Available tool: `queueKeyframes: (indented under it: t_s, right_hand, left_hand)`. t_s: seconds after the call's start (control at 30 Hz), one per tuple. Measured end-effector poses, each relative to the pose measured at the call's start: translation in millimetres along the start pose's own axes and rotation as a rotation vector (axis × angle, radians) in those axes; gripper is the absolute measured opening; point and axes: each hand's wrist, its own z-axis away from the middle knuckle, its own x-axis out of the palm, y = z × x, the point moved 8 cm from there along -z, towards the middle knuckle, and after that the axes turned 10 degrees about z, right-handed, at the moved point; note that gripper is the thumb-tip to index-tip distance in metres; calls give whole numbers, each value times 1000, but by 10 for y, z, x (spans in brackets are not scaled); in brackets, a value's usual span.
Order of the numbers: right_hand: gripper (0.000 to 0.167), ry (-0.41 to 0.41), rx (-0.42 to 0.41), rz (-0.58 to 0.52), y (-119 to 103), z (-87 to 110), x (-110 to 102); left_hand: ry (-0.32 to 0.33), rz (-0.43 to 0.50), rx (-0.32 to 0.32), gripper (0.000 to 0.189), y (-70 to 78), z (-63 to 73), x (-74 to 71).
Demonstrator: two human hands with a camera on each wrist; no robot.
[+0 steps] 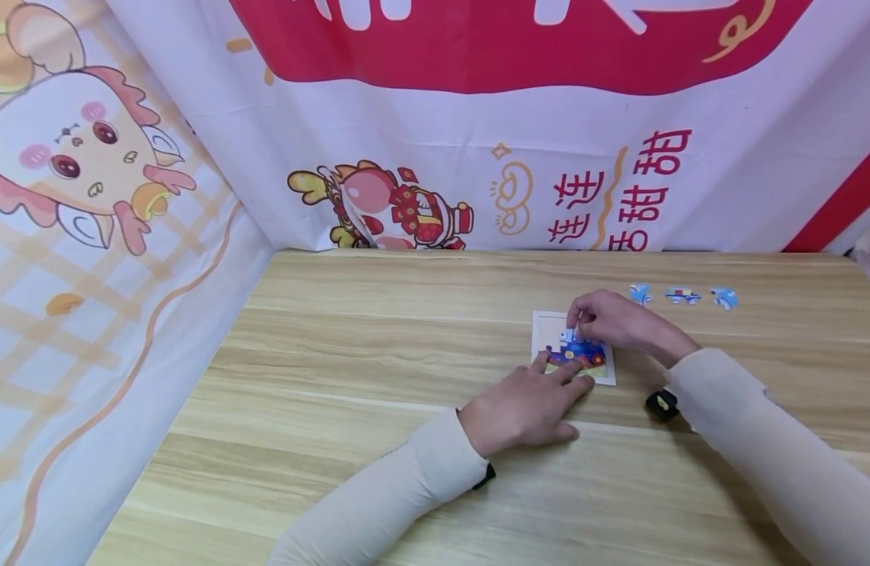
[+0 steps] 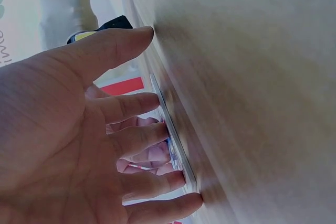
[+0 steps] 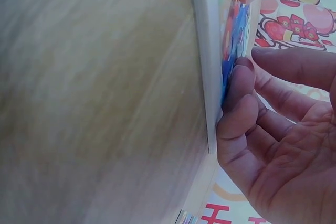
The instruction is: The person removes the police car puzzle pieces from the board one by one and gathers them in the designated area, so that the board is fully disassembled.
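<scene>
A white-bordered jigsaw puzzle board (image 1: 611, 371) with a blue and red picture lies on the wooden table. My left hand (image 1: 523, 407) rests spread across its near edge, the straight fingertips touching the board while the thumb sits apart on the tabletop. In the left wrist view, the left hand's fingers (image 2: 139, 139) meet the thin board (image 2: 176, 132). Over the board's far side, my right hand (image 1: 607, 318) pinches a small light-blue puzzle piece (image 1: 567, 336) with curled fingers. The right wrist view shows the right hand's curled fingers (image 3: 239, 119) at the board's edge (image 3: 206, 72), where they hide the piece.
Three loose puzzle pieces lie in a row beyond the right hand: a left one (image 1: 640, 294), a middle one (image 1: 683, 295) and a right one (image 1: 725, 298). A black wrist device (image 1: 662, 405) shows under the right sleeve. A printed cloth (image 1: 420, 118) hangs behind the table.
</scene>
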Motion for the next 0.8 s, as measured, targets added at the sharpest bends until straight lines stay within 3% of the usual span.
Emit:
queueKeyframes:
  t_s: [0.8]
  right_hand:
    - [14, 25, -18, 16, -23, 27, -42]
  left_hand:
    - [-9, 35, -13, 70, -10, 3, 11]
